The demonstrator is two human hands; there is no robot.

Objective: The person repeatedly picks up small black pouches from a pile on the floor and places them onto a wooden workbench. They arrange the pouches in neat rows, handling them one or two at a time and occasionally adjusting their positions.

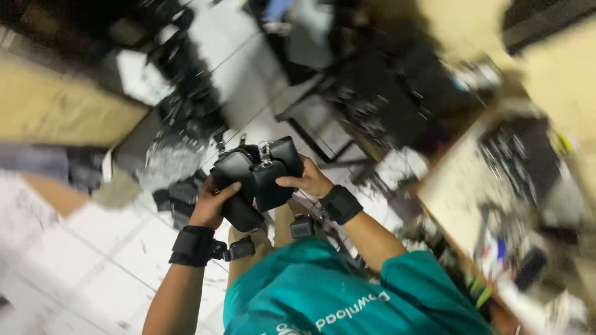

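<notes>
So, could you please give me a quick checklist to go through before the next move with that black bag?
1. Left hand grips the black bag from its side: ok.
2. Right hand rests on the bag's other side, fingers on top: ok.
3. Bag is held up, off the tiled floor: ok.
4. Metal clasps on top closed: cannot tell, too blurred.
5. Black wrist bands sit on both wrists: ok.
6. Space around the bag free: not ok, dark cluttered items lie close by.
</notes>
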